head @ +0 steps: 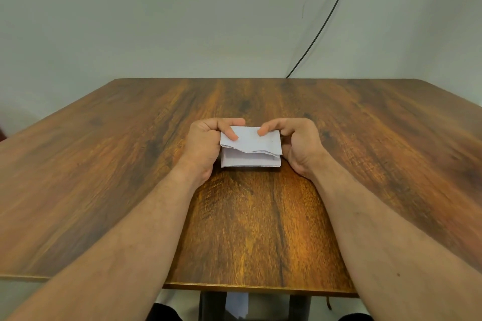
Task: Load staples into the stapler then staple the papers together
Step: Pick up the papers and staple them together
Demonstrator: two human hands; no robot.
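White papers [251, 147] sit bright against the table [104, 164], a warm orange-brown wood grain streaked with long dark brown bands and a paler, glossier amber patch down the middle. Behind it, a flat pale grey-green wall [182, 21] with one thin black cable [326, 21] curving across; below the table edge, a scrap of white and something black.

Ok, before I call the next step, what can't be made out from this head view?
- Stapler and staples: none in the head view.
- Whether the papers are stapled: too small to tell.
- Far corners of the papers: covered by the left hand and right hand.
- White scrap below the table: cut off by its near edge.
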